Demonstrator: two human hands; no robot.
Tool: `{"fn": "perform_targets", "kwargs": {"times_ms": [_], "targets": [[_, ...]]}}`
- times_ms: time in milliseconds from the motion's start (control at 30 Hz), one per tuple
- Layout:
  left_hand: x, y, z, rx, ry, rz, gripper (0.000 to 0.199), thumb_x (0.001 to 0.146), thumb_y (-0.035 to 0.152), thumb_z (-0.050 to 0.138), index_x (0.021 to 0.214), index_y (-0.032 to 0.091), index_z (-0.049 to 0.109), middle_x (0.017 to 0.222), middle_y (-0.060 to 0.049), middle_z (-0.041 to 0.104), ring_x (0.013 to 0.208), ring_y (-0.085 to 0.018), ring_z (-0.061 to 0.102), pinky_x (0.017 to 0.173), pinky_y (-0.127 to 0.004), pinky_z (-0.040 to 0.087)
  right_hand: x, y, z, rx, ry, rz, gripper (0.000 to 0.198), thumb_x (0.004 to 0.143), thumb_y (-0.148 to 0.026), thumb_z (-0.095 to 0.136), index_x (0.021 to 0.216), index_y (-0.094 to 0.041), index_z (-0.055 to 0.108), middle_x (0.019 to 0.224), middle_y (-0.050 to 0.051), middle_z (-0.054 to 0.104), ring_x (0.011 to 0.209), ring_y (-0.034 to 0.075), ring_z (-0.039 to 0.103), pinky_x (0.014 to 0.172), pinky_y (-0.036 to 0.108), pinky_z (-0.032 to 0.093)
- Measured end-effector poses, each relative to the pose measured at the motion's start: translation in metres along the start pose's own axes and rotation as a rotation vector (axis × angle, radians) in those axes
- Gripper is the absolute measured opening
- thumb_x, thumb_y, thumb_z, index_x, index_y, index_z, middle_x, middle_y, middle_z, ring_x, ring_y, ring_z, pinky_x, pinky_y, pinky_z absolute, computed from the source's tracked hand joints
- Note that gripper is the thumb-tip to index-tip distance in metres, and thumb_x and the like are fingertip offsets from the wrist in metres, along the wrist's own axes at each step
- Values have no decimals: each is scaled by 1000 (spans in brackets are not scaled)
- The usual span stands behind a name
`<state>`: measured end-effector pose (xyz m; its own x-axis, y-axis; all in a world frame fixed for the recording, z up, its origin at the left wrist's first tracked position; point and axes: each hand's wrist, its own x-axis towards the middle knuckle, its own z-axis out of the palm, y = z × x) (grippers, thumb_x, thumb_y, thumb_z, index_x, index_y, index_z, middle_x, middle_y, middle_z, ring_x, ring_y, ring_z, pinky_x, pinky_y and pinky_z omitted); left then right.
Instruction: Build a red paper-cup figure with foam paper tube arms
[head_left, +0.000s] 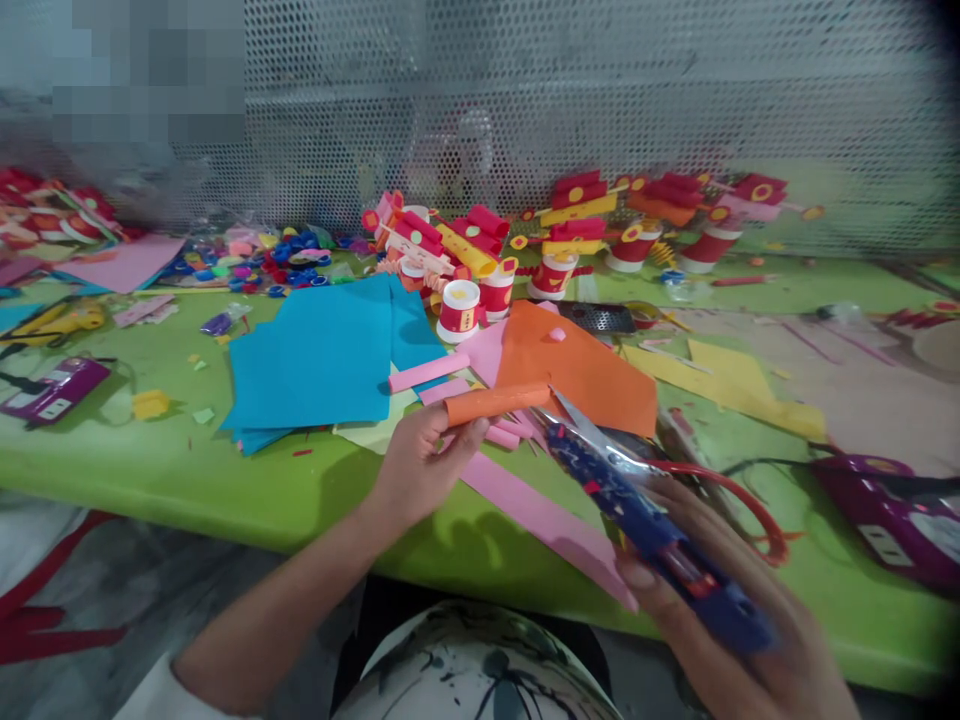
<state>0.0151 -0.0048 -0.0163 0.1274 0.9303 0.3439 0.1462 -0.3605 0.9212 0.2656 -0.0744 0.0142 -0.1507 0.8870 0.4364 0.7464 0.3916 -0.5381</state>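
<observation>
My left hand [431,455] pinches a rolled orange paper tube [499,400] between thumb and fingers. My right hand [720,590] is closed around a long dark-blue tool [645,520] with a speckled front; its exact kind is unclear. Alongside that tool lie the metal blades of scissors [600,435], apparently in the same hand, with a red handle loop beyond the fingers. The blade tip meets or nearly meets the tube's right end. Beneath my hands are a pink paper strip [547,525], a pink paper roll [427,372] and an orange sheet [585,370].
Blue sheets [315,350] lie left of centre. Red-and-white paper cups [459,310] with paper-roll models stand along the back, before a perforated metal panel [600,90]. Purple boxes [892,520] with cords sit at both sides. A yellow glue gun [71,322] lies far left.
</observation>
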Motion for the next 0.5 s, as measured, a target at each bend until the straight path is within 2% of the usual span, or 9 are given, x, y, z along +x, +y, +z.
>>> {"fn": "perform_targets", "kwargs": {"times_ms": [133,300,500], "targets": [[0,0,0,152,49,77,23,100,28,62,112,20,80,105,-7,83,97,-22,78,85,-31,61,-2,-3,10,48,-52,-145,33,98,-37,62,128,-26,65,121,9,76,110,26,77,88,33,65],[2,2,0,207,14,179,25,100,22,57,114,20,78,111,-9,82,99,-22,78,87,-31,61,0,-8,13,36,-98,-163,35,97,-33,62,132,-27,62,125,11,75,110,28,76,88,36,66],[0,-1,0,227,6,216,28,100,20,56,118,21,77,121,-10,80,108,-23,77,91,-32,61,4,-10,15,49,-86,-178,32,97,-32,62,128,-27,63,121,10,76,108,27,77,86,36,66]]}}
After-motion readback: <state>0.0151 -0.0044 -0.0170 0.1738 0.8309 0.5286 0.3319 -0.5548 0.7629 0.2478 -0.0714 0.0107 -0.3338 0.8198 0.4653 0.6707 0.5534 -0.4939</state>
